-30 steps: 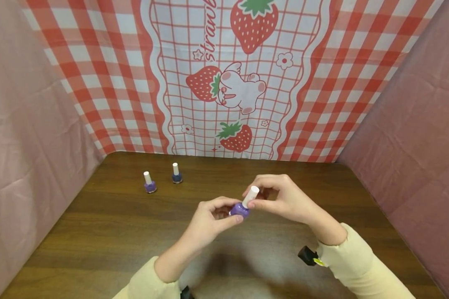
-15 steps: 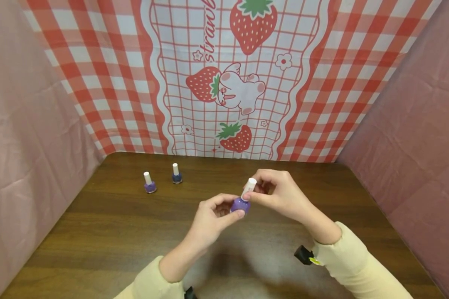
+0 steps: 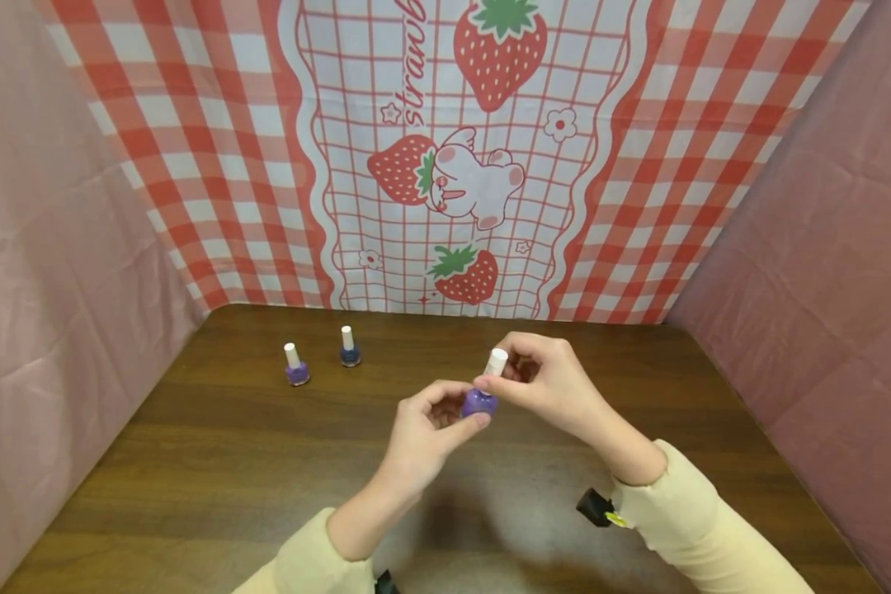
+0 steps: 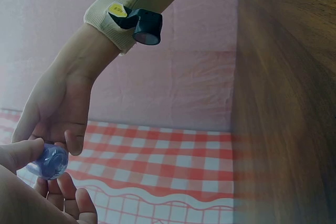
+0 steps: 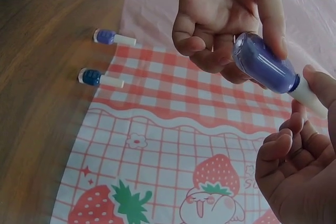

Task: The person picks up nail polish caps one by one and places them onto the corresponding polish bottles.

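A purple nail polish bottle (image 3: pixel 479 403) with a white cap (image 3: pixel 497 361) is held above the table between both hands, its cap tilted up and to the right. My left hand (image 3: pixel 423 437) pinches the glass between thumb and fingers. At the cap, my right hand (image 3: pixel 553 384) grips with thumb and fingertips. From the right wrist view, the purple polish (image 5: pixel 265 66) shows through the clear glass and the cap sits on the neck. The left wrist view shows the bottle's round glass base (image 4: pixel 51 162) by the left thumb.
A second purple nail polish bottle (image 3: pixel 297 374) and a dark blue one (image 3: pixel 350 355) stand upright at the back left of the brown wooden table (image 3: pixel 215 462). Behind hangs a red-checked strawberry cloth (image 3: pixel 445 190); pink cloths (image 3: pixel 809 272) flank both sides.
Both hands have moved slightly up and away, raising the bottle a little and turning it more upright. The right thumb has shifted lower on the cap. The two standing bottles have not moved.
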Tool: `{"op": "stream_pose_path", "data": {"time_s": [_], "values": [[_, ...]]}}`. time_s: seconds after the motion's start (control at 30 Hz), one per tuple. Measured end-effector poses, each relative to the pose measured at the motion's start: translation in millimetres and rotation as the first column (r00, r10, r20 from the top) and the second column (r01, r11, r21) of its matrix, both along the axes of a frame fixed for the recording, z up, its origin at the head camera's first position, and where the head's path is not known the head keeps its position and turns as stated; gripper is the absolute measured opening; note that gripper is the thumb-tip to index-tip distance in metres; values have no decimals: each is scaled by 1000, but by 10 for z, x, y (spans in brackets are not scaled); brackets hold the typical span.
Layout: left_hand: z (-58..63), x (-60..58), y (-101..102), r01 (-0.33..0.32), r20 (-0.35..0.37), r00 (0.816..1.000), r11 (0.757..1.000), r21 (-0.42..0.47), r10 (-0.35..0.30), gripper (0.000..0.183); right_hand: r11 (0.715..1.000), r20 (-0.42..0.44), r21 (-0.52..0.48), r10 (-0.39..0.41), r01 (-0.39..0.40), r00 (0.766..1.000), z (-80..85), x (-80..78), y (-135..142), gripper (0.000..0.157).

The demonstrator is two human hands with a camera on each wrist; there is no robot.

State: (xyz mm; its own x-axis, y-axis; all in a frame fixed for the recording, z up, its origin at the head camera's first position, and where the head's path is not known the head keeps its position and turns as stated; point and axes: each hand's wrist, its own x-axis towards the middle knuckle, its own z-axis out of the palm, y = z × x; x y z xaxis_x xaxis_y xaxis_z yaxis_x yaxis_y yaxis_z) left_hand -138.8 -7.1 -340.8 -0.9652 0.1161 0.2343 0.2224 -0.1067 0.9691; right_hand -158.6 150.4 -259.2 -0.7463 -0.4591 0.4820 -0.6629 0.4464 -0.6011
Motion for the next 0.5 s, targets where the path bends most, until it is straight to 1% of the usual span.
{"op": "stream_pose_path", "data": {"time_s": [0.03, 0.07, 0.3, 0.4, 0.5], "values": [[-7, -7, 5, -6, 2, 1000, 1000, -1, 6, 30, 1000, -5, -1, -4, 4, 1000, -5, -5, -6, 18], [-43, -29, 10, -10, -2, 1000, 1000, 0, 10, 30, 1000, -10, -1, -9, 9, 1000, -10, -10, -12, 19], [-65, -54, 8, -17, -6, 1000, 999, -40, 17, 30, 999, -31, 6, -45, 46, 999, -35, -12, -49, 21], [-73, -61, 5, -17, -6, 1000, 998, -56, 17, 28, 999, -38, 3, -51, 51, 998, -43, -6, -68, 21], [-90, -73, -2, -11, 3, 1000, 999, -51, 11, 28, 999, -36, 14, -45, 46, 998, -42, 0, -80, 19]]}}
